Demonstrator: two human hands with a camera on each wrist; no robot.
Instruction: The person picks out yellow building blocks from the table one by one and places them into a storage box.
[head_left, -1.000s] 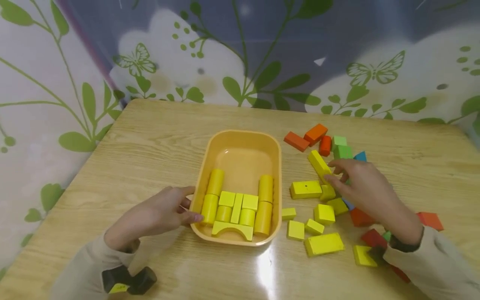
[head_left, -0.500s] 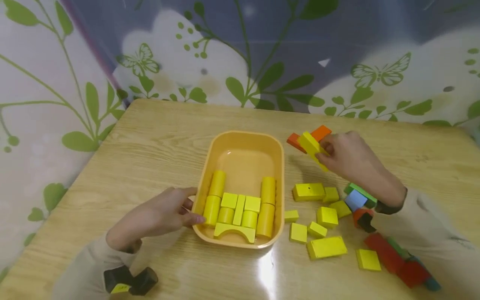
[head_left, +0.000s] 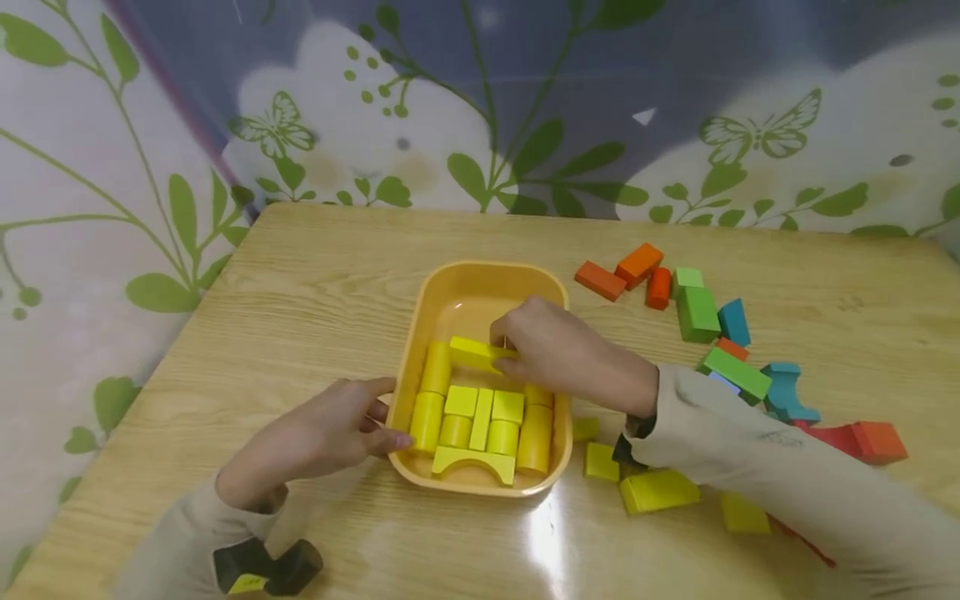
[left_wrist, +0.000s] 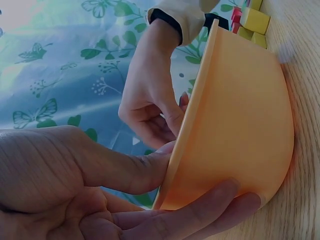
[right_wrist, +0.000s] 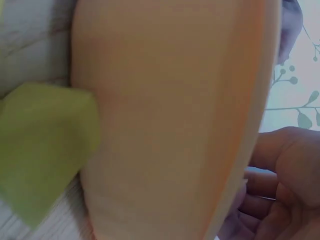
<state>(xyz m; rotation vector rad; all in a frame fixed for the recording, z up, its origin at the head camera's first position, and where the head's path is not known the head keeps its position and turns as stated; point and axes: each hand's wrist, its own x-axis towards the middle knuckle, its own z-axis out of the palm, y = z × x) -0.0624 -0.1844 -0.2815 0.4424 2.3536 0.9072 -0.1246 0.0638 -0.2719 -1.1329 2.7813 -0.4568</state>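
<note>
A long yellow block (head_left: 474,353) is pinched in my right hand (head_left: 551,346), across the inside of the orange plastic tub (head_left: 491,292). My left hand (head_left: 330,429) grips the tub's left rim; in the left wrist view its thumb (left_wrist: 135,172) lies on the edge and the fingers are against the outer wall. Inside the tub, yellow cylinders (head_left: 427,421) stand in line along both sides. Between them sit a yellow arch block (head_left: 474,463), two shorter cylinders topped by small blocks (head_left: 461,401), and a thin upright strip (head_left: 482,421). My right hand partly hides the right cylinders.
Loose yellow blocks (head_left: 660,492) lie right of the tub, partly under my right sleeve (head_left: 750,450). Orange (head_left: 639,265), green (head_left: 698,314) and blue blocks (head_left: 734,322) are scattered farther right. A patterned wall covering (head_left: 420,108) rises behind the table (head_left: 337,275).
My right hand took up the long yellow block from the pile at the right, lifted it and carried it left over the tub. The left hand has stayed at the rim.
</note>
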